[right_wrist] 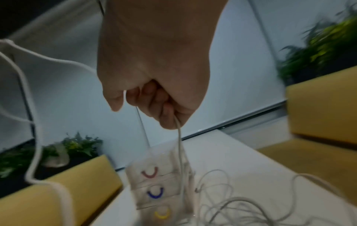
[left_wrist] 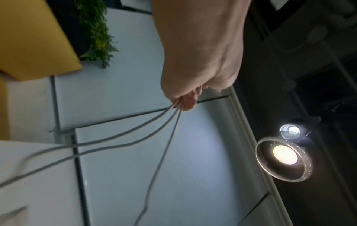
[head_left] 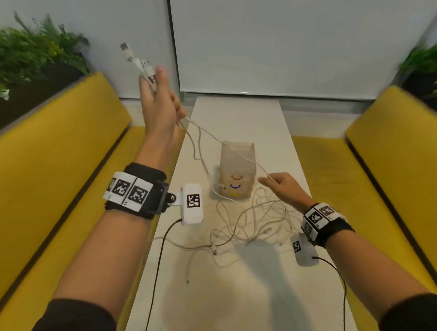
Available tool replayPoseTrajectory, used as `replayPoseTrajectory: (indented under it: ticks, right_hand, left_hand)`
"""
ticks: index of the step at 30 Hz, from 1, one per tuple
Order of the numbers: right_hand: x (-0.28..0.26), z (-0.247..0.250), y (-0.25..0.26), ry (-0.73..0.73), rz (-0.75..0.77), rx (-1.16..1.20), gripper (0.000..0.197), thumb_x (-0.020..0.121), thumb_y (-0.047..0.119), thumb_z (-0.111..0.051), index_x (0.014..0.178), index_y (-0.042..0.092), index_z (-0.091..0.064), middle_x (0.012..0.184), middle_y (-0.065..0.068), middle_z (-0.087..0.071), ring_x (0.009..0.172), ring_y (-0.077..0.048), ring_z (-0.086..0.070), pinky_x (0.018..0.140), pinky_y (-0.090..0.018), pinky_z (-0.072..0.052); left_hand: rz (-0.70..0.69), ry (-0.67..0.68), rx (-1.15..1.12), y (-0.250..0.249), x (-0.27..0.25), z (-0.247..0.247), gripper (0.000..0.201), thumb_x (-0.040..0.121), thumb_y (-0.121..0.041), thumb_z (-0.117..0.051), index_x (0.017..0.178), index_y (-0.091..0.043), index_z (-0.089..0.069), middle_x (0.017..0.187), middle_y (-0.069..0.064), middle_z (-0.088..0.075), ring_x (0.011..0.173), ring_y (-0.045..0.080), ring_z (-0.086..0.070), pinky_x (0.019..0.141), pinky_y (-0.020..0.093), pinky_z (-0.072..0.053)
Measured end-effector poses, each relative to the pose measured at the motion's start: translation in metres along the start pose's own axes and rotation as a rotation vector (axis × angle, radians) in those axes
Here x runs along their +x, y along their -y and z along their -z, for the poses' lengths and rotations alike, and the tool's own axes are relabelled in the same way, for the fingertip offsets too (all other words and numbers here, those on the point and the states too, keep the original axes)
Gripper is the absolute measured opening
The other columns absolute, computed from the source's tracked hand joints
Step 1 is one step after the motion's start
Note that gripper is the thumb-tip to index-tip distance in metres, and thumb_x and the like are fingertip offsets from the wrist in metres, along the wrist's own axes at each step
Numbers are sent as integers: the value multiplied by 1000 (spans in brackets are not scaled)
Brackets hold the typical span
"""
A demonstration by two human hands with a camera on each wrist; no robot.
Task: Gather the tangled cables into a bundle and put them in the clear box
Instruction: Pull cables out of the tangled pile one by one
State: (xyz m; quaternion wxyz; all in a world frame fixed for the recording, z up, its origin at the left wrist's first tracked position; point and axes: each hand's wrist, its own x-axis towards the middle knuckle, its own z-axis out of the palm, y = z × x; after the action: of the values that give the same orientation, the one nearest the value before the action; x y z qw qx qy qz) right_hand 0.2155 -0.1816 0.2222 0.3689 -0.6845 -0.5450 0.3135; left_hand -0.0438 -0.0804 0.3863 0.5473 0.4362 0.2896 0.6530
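Note:
My left hand (head_left: 157,97) is raised high over the table's left edge and grips several white cables (left_wrist: 135,136); their plug ends (head_left: 139,61) stick up above the fingers. The cables run down from it to a loose tangle (head_left: 255,224) on the white table. My right hand (head_left: 279,184) hovers low beside the clear box (head_left: 237,171) and pinches one cable (right_wrist: 179,146) with curled fingers. The clear box (right_wrist: 160,191) stands upright mid-table, with red, blue and yellow curved handles on its front. One cable crosses over its top.
The narrow white table (head_left: 239,116) runs between two yellow benches (head_left: 50,158) (head_left: 388,160). Green plants (head_left: 34,49) stand behind each bench. A white wall closes the far end. Black wires (head_left: 158,262) trail from the wrist cameras across the near table.

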Motion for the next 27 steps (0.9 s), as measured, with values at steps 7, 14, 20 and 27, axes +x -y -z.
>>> replayPoseTrajectory:
  ticks: [7, 14, 20, 27]
  right_hand:
    - [9, 5, 42, 134, 82, -96, 24, 96, 20, -31, 79, 14, -46, 75, 7, -49, 65, -10, -40, 59, -23, -34]
    - [10, 8, 74, 324, 184, -277, 23, 92, 16, -41, 88, 14, -64, 102, -3, -65, 92, -17, -57, 74, -11, -40]
    - [3, 5, 64, 332, 237, -208, 32, 103, 12, -42, 93, 1, -70, 74, 18, -61, 64, 5, -54, 60, -5, -38]
    - [-4, 31, -1, 272, -11, -37, 81, 96, 69, -11, 69, 11, -61, 56, 4, -32, 49, -11, -28, 51, -23, -30]
  left_hand:
    - [-3, 504, 615, 51, -26, -18, 25, 92, -27, -70, 114, -16, -68, 72, 1, -49, 51, 2, -43, 52, 15, -43]
    - [118, 780, 768, 97, -55, -22, 32, 89, -41, -71, 84, -9, -74, 76, 17, -72, 80, 38, -68, 81, 51, -54]
    - [12, 721, 815, 98, -41, -21, 18, 96, -21, -63, 82, -19, -74, 78, 10, -71, 77, 30, -66, 70, 49, -50]
    - [36, 309, 475, 29, -8, -3, 32, 104, -35, -49, 78, -17, -59, 60, -4, -40, 50, 9, -33, 46, 23, -29]
